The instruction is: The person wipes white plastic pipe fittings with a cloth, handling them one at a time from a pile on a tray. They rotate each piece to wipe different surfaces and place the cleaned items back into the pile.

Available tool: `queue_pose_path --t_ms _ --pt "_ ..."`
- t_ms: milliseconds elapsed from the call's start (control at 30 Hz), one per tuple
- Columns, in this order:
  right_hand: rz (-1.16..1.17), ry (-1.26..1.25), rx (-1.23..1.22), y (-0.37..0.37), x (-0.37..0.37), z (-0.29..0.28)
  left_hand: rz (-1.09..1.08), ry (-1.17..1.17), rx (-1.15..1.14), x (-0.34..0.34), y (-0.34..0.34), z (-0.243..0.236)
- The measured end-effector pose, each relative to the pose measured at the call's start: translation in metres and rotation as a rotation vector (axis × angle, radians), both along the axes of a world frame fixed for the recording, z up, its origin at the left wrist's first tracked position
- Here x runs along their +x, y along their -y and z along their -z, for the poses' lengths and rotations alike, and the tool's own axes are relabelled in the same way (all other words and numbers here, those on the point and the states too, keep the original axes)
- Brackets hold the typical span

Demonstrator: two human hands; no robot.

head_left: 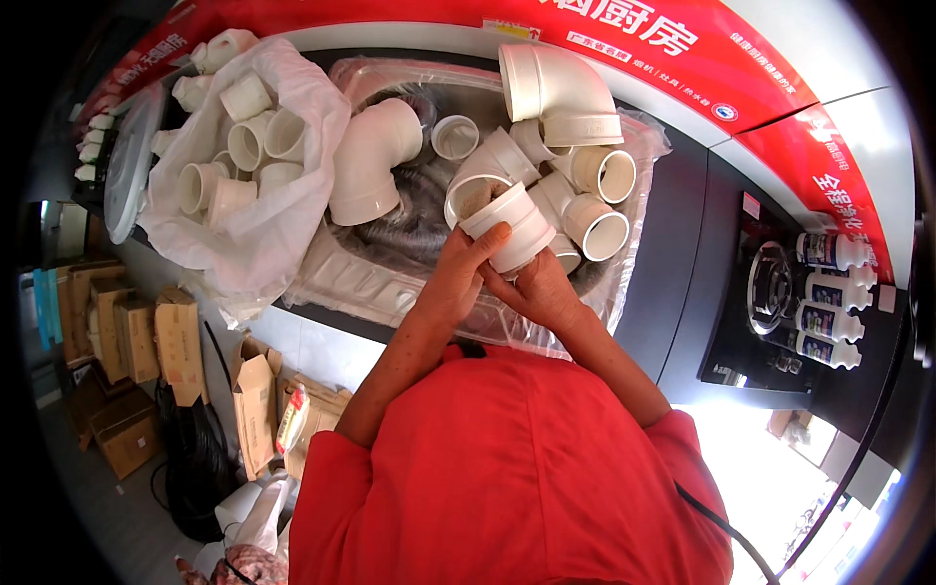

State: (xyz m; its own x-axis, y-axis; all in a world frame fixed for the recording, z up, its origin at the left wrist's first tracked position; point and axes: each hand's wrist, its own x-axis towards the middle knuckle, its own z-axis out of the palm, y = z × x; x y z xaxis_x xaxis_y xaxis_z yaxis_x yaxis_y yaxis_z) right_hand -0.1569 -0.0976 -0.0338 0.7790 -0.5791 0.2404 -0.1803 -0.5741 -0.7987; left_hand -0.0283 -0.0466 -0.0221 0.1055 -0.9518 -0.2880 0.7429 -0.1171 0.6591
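Note:
Both hands grip a white plastic pipe fitting (517,232), held tilted over the near side of a plastic-wrapped metal sink (375,294). My left hand (458,271) has its thumb along the fitting's near left side. My right hand (548,291) supports it from below and the right, with its fingers partly hidden. Just beyond, the open mouth of a white elbow fitting (499,161) shows; whether it touches or joins the held piece I cannot tell. More fittings lie around it: a large elbow (370,161), a bigger elbow (564,93) and a small round fitting (454,136).
A white plastic bag (312,210) full of fittings stands left of the sink. On the right, several white bottles (829,320) line a black hob (741,336). Cardboard boxes (255,409) sit on the floor at lower left. A red printed banner (770,73) runs along the back.

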Motion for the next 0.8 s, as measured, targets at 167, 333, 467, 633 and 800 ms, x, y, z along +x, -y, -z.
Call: queue_pose_path --t_ms 167,333,467,633,800 --pt "0.201 0.19 1.02 -0.002 -0.001 -0.008 0.006 0.012 0.064 0.005 -0.004 0.006" --pt "0.068 0.719 1.591 -0.001 0.002 -0.034 0.002 -0.022 -0.073 0.003 -0.006 0.003" --pt "0.161 0.454 1.098 -0.012 -0.001 -0.026 0.036 -0.04 -0.063 0.002 -0.004 0.002" --pt "-0.042 -0.066 -0.065 0.003 -0.004 -0.002 -0.057 0.051 0.01 -0.007 0.003 -0.003" --pt "0.177 0.329 1.002 -0.008 -0.003 -0.016 -0.047 0.045 0.019 -0.004 -0.001 -0.005"
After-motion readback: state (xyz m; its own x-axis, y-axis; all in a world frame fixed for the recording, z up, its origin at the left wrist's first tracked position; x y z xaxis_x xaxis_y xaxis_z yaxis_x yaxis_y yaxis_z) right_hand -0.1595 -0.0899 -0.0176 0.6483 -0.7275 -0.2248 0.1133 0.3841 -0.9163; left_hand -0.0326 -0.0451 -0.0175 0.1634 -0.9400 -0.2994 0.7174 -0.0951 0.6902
